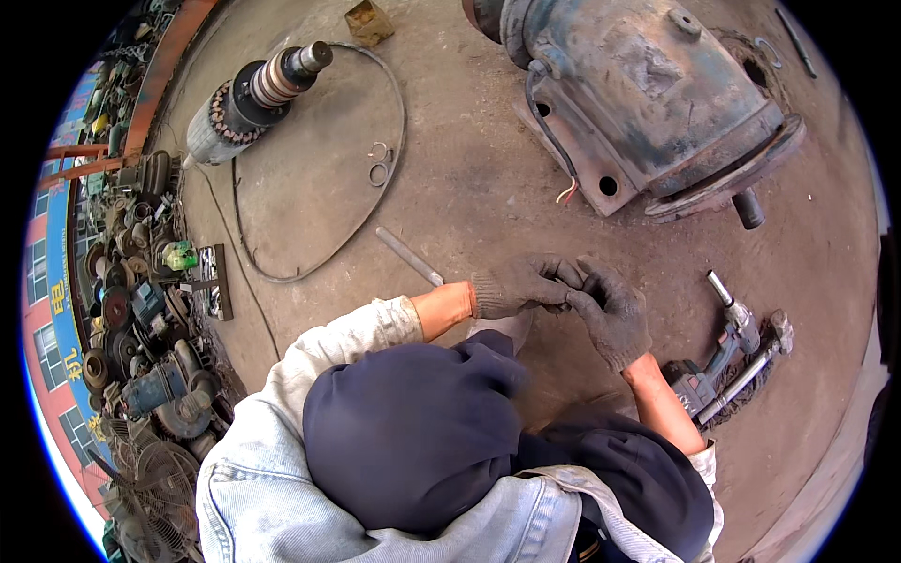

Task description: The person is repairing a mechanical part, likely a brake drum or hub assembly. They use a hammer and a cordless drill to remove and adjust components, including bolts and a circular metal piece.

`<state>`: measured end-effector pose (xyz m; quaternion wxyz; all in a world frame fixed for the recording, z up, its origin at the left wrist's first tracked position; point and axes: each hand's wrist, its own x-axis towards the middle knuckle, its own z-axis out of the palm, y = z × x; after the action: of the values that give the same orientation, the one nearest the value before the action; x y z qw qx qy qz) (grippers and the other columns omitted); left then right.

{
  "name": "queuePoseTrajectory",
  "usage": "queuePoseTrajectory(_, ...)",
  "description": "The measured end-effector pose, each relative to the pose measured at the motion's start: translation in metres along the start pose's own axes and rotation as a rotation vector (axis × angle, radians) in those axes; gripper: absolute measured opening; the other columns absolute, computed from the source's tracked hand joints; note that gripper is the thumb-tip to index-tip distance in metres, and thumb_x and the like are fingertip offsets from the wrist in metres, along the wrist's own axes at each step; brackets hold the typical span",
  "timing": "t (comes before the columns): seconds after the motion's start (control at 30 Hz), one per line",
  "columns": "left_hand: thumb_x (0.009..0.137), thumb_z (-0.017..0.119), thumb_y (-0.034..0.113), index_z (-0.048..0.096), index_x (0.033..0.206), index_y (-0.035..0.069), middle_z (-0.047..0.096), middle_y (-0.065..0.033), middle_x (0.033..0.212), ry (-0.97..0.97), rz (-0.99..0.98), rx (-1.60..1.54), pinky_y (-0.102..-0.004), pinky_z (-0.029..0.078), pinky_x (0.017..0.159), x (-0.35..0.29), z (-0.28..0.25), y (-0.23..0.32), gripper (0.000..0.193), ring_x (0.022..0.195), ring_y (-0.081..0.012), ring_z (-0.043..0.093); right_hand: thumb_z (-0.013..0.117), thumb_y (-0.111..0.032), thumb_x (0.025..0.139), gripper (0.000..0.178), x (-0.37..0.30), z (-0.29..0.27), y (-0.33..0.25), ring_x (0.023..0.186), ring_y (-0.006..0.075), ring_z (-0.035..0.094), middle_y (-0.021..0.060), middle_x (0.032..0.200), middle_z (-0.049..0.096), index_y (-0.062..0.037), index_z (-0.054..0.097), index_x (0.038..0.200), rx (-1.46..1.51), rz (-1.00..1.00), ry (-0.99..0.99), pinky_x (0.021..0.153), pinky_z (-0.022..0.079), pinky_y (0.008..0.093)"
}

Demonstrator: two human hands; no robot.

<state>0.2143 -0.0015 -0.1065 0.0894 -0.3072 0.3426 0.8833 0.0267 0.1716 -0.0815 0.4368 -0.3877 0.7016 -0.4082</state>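
My left hand (514,285) and my right hand (615,317), both in dark grey work gloves, meet in front of my knees. The fingers of each are curled and pinched together at the fingertips. Whatever sits between them is too small or too hidden to make out. Beside my left wrist a grey metal bar (409,255) lies on the floor, partly covered by my arm. To the right of my right forearm lie a cordless impact wrench (723,349) with a long socket and a hammer (751,380) with a metal handle.
A large worn motor housing (648,94) with loose wires lies at the far right. A rotor (251,101) rests at the far left, near a looped black cable (402,122) and small metal rings (378,174). Scrap motor parts (141,310) are piled along the left.
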Motion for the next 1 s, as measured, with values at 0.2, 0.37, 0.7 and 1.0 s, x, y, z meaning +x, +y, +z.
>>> queuePoseTrajectory(0.2,0.103,0.076,0.006,0.053,0.158,-0.001,0.069,-0.0105,0.141,-0.021,-0.1,0.129,-0.0328,0.059,0.098,0.024,0.033,0.01,0.059,0.12,-0.0163,0.07,0.074,-0.028,0.104,0.036,-0.009,-0.023,0.026,0.114,0.0381,0.075,0.0182,0.121,0.08,-0.0072,0.078,0.134,-0.105,-0.139,-0.05,0.099,0.059,0.0448)
queuePoseTrajectory(0.37,0.102,0.074,0.008,0.04,0.168,-0.002,0.065,-0.0114,0.15,-0.013,-0.129,0.085,-0.0349,0.056,0.101,0.029,0.042,0.009,0.075,0.123,-0.0192,0.07,0.075,-0.026,0.102,0.03,-0.013,-0.038,0.021,0.104,0.0299,0.078,0.014,0.111,0.082,-0.0054,0.079,0.123,0.065,-0.099,-0.103,0.091,0.06,0.0411)
queuePoseTrajectory(0.7,0.112,0.062,0.006,0.068,0.144,-0.004,0.073,-0.0122,0.136,0.363,0.372,0.834,-0.0335,0.056,0.104,0.031,0.042,0.087,0.034,0.117,-0.0177,0.071,0.08,-0.024,0.102,0.041,0.003,-0.123,0.019,0.093,0.0104,0.07,0.0058,0.103,0.08,0.0048,0.076,0.131,0.534,0.129,0.474,0.083,0.059,0.0302)
queuePoseTrajectory(1.0,0.112,0.067,0.007,0.078,0.129,0.0,0.079,-0.0089,0.127,0.297,1.127,1.31,-0.0336,0.057,0.102,0.144,0.149,0.27,0.022,0.114,-0.0174,0.072,0.082,-0.019,0.101,0.036,0.056,-0.212,-0.012,0.101,0.0126,0.075,0.0077,0.114,0.081,0.0029,0.076,0.129,0.658,-0.267,0.792,0.09,0.062,0.03)
